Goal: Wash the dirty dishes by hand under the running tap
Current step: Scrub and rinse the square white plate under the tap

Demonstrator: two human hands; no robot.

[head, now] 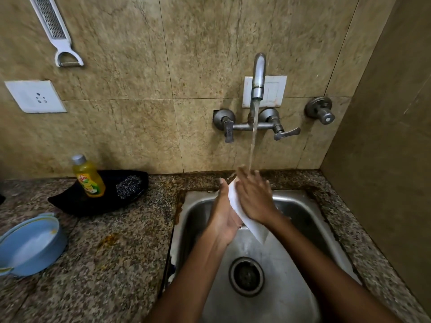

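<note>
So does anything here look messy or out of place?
Yes: an orange-brown stain marks the granite counter left of the sink, and rusty grime runs along the sink's left rim. Otherwise nothing looks askew.

A yellow soap bottle (88,178) standing in a black tray (98,201) on the surface carries the only lettering in view: a red-and-green label (86,180) whose brand name is partly turned away and too blurred to read with certainty
</note>
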